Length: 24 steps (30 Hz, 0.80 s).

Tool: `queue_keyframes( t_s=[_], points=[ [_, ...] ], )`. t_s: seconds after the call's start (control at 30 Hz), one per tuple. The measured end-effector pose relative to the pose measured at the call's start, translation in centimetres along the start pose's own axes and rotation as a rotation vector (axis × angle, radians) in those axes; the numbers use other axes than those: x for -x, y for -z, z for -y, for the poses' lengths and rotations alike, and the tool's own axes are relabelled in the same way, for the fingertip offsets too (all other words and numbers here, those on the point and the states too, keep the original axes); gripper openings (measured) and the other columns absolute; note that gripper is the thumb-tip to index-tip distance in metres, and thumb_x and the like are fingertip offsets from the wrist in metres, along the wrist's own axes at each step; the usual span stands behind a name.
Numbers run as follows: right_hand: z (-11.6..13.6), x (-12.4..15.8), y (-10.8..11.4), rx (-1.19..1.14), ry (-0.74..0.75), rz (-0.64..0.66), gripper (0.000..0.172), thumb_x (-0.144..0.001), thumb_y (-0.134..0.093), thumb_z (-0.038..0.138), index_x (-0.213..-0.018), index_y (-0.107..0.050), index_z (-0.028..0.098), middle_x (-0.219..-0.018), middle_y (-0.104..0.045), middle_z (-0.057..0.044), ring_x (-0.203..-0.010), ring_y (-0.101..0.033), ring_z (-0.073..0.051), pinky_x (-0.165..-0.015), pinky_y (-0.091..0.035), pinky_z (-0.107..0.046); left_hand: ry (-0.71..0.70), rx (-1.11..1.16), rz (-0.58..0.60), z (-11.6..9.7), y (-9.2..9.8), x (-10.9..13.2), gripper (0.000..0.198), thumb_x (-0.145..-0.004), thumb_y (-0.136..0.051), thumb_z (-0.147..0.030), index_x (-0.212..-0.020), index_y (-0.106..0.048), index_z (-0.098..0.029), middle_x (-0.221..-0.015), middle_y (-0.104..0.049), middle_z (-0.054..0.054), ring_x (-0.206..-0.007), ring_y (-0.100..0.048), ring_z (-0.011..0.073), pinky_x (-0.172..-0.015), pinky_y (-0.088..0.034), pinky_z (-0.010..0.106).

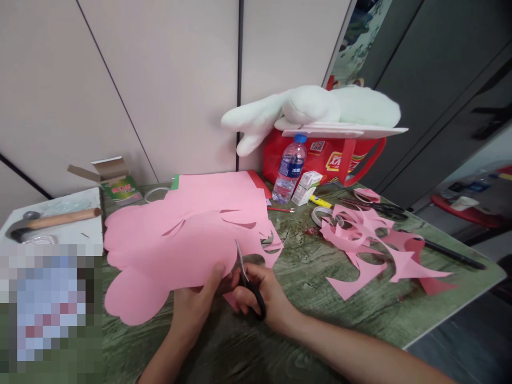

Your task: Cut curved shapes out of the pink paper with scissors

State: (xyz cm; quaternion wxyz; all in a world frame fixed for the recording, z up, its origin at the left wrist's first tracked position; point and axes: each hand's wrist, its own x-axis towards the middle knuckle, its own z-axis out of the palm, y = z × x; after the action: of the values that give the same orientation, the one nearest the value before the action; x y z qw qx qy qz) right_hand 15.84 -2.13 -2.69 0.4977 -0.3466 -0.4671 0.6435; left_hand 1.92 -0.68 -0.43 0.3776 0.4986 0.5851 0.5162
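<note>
Closest to the head camera, two bare forearms (340, 341) reach in over a green table (300, 250), one from between 7 and 8 o'clock, the other from 4, taking the scissors (256, 298) as the middle of the dial. The left hand (196, 306) pinches the lower edge of the pink paper (168, 250), thumb flat on top, the other fingers mostly hidden beneath. The right hand (272, 296) is curled around the scissors' black handles; a blade points to about 11 o'clock, at the paper's edge, though how far the blades are parted I cannot tell. The paper spreads towards 10 o'clock, its far side scalloped, with slits near its middle.

It looks light and limp, likely to bend, crease or tear at narrow necks, and hardly slippery. A soft pinch on a broad, uncut part close to the blades should steady it best; the lobes would probably flop if held alone.

Pink scraps (360, 272) lie heaped between 2 and 3 o'clock, with a roll of tape (317, 217) beside them at 2. Towards 1 stand a water bottle (286, 184), a small white carton (306, 189) and a red bag (276, 152). A hammer (64, 218) rests between 9 and 10.
</note>
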Motion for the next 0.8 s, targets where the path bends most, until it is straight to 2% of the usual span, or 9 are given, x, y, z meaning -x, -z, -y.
queue_keyframes(
  t_s=[0.13, 0.27, 0.4, 0.63, 0.8],
  points=[
    [-0.1, 0.1, -0.2, -0.018, -0.040, 0.019, 0.043, -0.062, -0.076, 0.051, -0.069, -0.052, 0.017, -0.045, -0.050, 0.006, -0.038, -0.043, -0.007, -0.039, -0.035, -0.020, 0.047, -0.142, -0.014, -0.3, 0.0, 0.3, 0.036, -0.061, -0.064, -0.053, -0.062, -0.068, -0.018, -0.065, -0.073, 0.008, -0.064, -0.067, 0.0264, -0.065, -0.053, 0.039],
    [0.6, -0.1, 0.0, -0.009, -0.078, -0.018, 0.045, -0.053, -0.082, 0.048, -0.072, -0.056, 0.017, -0.056, -0.057, 0.004, -0.048, -0.048, -0.009, -0.046, -0.040, -0.021, 0.068, -0.158, -0.022, -0.7, 0.0, 0.4, 0.040, -0.056, -0.064, -0.055, -0.068, -0.067, -0.017, -0.075, -0.074, 0.012, -0.076, -0.068, 0.0296, -0.078, -0.052, 0.044],
    [1.1, -0.5, 0.1, -0.031, -0.072, -0.023, 0.045, -0.048, -0.084, 0.046, -0.067, -0.055, 0.017, -0.057, -0.053, 0.004, -0.051, -0.044, -0.009, -0.048, -0.036, -0.021, 0.112, -0.149, 0.014, -1.1, 0.0, 0.4, 0.042, -0.053, -0.064, -0.054, -0.073, -0.067, -0.017, -0.086, -0.074, 0.014, -0.087, -0.067, 0.0316, -0.088, -0.049, 0.047],
    [1.0, -0.6, 0.2, -0.061, -0.068, -0.021, 0.044, -0.046, -0.086, 0.040, -0.063, -0.052, 0.016, -0.056, -0.046, 0.006, -0.052, -0.036, -0.007, -0.049, -0.029, -0.021, 0.118, -0.135, 0.041, -1.1, 0.1, 0.3, 0.042, -0.053, -0.064, -0.053, -0.074, -0.067, -0.017, -0.089, -0.073, 0.016, -0.090, -0.066, 0.0332, -0.091, -0.047, 0.048],
    [1.0, -0.5, 0.3, -0.029, -0.060, -0.013, 0.042, -0.049, -0.084, 0.042, -0.064, -0.054, 0.017, -0.057, -0.049, 0.006, -0.052, -0.039, -0.008, -0.049, -0.031, -0.022, 0.106, -0.120, 0.048, -1.0, 0.1, 0.3, 0.040, -0.056, -0.064, -0.052, -0.075, -0.067, -0.018, -0.088, -0.074, 0.013, -0.088, -0.067, 0.0315, -0.086, -0.050, 0.046]
  ],
)
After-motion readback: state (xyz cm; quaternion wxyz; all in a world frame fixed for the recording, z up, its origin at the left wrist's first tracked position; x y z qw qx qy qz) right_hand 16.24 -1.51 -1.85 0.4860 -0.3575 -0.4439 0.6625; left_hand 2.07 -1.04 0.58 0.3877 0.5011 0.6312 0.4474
